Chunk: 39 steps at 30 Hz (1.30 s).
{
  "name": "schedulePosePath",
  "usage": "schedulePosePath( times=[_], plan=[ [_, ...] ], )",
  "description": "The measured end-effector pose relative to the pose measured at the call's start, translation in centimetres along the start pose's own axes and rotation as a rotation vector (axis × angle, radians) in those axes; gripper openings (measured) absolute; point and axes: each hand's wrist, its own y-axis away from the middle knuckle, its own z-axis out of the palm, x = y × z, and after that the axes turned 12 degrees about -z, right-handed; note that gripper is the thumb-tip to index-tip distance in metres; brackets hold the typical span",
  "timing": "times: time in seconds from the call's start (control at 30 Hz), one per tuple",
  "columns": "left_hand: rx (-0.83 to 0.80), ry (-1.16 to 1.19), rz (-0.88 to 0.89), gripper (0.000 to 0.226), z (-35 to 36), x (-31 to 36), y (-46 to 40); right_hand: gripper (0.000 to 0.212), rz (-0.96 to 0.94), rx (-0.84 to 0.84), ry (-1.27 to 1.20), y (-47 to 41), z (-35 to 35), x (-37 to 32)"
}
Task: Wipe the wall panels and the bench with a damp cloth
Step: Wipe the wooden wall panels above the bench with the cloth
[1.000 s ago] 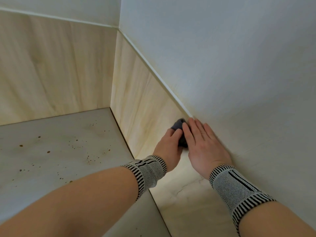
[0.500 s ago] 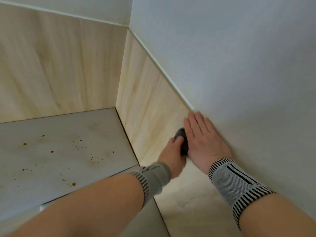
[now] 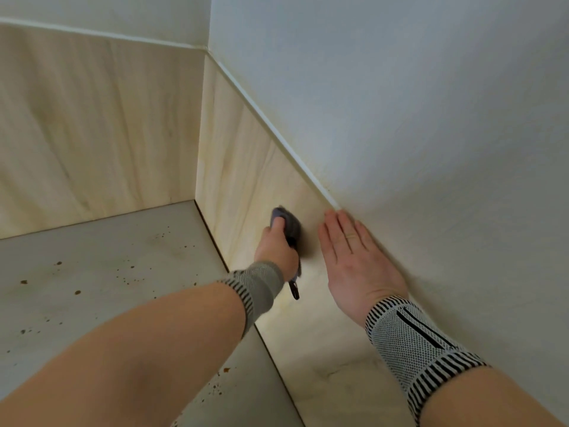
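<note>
A dark grey cloth is pressed against the pale wooden side wall panel, low down near the bench. My left hand grips the cloth, thumb on top, and a small dark loop hangs below the hand. My right hand lies flat with straight fingers on the same panel, just right of the cloth, fingertips at the white trim. The grey bench spreads to the left and bears several brown specks.
A second wooden panel covers the back wall and meets the side panel in a corner. White trim tops both panels, with painted white wall above. Both wrists wear striped knit bands.
My left hand has slid the cloth left and down along the side panel, away from my right hand, which stays flat on the panel. A gap now shows between the hands.
</note>
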Motion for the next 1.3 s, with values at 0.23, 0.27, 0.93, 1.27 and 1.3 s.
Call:
schedulePosePath(
  times=[0.23,0.27,0.93,1.27,1.3],
  plan=[
    [0.164,0.194,0.169,0.038,-2.8,4.4,-1.0,0.060,-0.019,-0.023,0.023,0.3,-0.4,0.1],
    [0.155,0.252,0.066,0.044,-3.5,5.3,-2.3,0.061,-0.019,-0.020,0.023,0.3,-0.4,0.1],
    [0.188,0.171,0.071,0.043,-3.8,4.6,-3.1,0.061,-0.031,0.009,0.039,0.2,-0.4,-0.1],
    [-0.075,-0.115,0.475,0.037,2.4,-2.7,4.3,0.066,-0.028,-0.209,0.109,0.5,-2.1,-0.1],
    [-0.065,-0.108,0.458,0.033,2.2,-2.4,3.9,0.065,-0.042,-0.178,0.104,0.4,-1.6,-0.2]
  ],
)
